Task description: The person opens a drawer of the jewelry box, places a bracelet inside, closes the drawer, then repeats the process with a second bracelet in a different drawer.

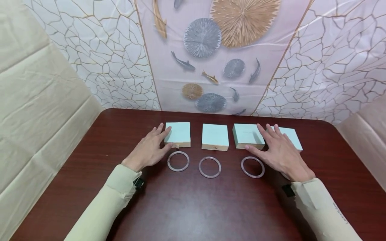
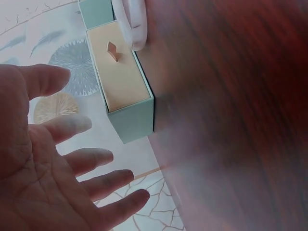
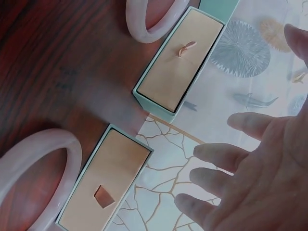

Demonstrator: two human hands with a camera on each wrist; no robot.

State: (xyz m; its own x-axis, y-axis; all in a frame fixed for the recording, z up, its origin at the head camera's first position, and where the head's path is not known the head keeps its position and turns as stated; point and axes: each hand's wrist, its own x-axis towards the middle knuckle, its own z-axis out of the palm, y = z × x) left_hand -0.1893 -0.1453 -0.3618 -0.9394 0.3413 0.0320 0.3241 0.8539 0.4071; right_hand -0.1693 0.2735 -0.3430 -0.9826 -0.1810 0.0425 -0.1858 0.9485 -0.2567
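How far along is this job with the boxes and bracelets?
Done: four boxes stand in a row on the table, with four bracelets laid out in front.
In hand: nothing is gripped; the left hand and right hand are spread near the boxes.
Left: the drawer fronts look closed and these bracelets lie outside, so packing them probably remains.

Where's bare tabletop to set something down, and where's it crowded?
Bare: tabletop on the near side of the bangles, between the sleeves; also left of the left hand. Crowded: the row of mint drawer boxes, bangles close in front, a hand at each end.
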